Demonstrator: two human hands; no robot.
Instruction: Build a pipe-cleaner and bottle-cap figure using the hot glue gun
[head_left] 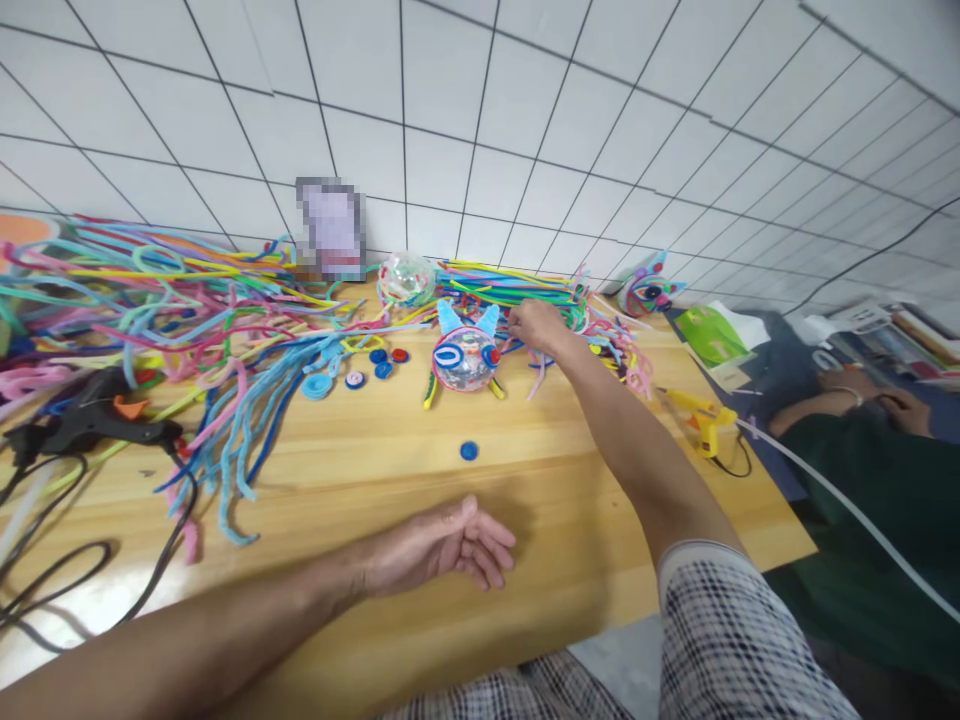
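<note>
My left hand (461, 548) rests palm inward above the front of the wooden table, fingers loosely bent and apart, with nothing in it. My right hand (536, 325) reaches to the bundle of pipe cleaners (517, 285) at the back. Its fingers are curled closed, and anything they grip is hidden. Just left of it stands a clear ball creature (466, 365) with light blue pipe-cleaner ears, blue coil eyes and yellow-green feet. A dark blue pipe-cleaner coil (469, 451) lies between the creature and my left hand.
Several small coils (318, 385) and loose pipe cleaners (240, 420) lie at left, near a black glue gun (105, 420) with its cord. Another clear ball (406, 278) and a finished-looking creature (651, 290) stand by the tiled wall. A yellow glue gun (705, 418) lies right, near a person (862, 470).
</note>
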